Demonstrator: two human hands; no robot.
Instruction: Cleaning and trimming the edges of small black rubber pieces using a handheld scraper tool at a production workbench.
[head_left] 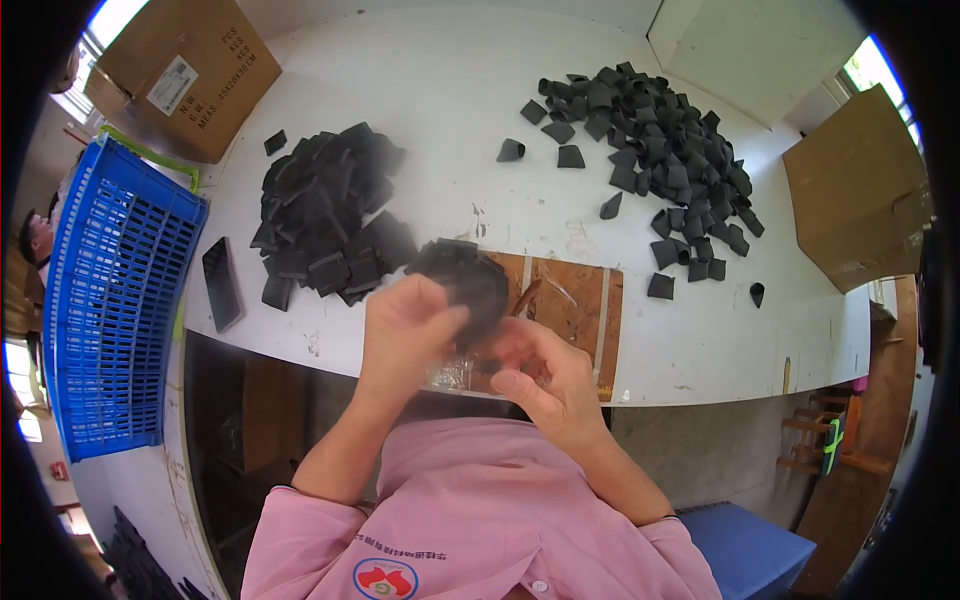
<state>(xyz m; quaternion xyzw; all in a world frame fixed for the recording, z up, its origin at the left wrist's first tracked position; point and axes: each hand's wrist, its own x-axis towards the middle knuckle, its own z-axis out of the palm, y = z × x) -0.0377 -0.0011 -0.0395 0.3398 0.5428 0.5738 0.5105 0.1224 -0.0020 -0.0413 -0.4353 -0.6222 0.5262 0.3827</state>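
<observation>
My left hand (pixel 408 328) is curled, its fingers and thumb closed beside a small stack of flat black pieces (pixel 462 275). Just right of it, my right hand (pixel 548 372) has bent fingers meeting near the same spot, smeared by motion. What either hand pinches is hidden by blur. Under the hands lies a worn brown board (pixel 585 320) at the table's front edge. A slim brown pointed thing (pixel 527 298) shows above my right fingers; its kind is unclear. Farther left rises a heap of flat black pieces (pixel 325 210).
At the far right spreads a pile of short black tube-like pieces (pixel 680 150) on the white table (pixel 450 110). A dark phone (pixel 222 284) lies near the left edge, beside a blue plastic basket (pixel 115 300). Cardboard boxes (pixel 190 75) flank both sides. A blue stool (pixel 750 550) stands below right.
</observation>
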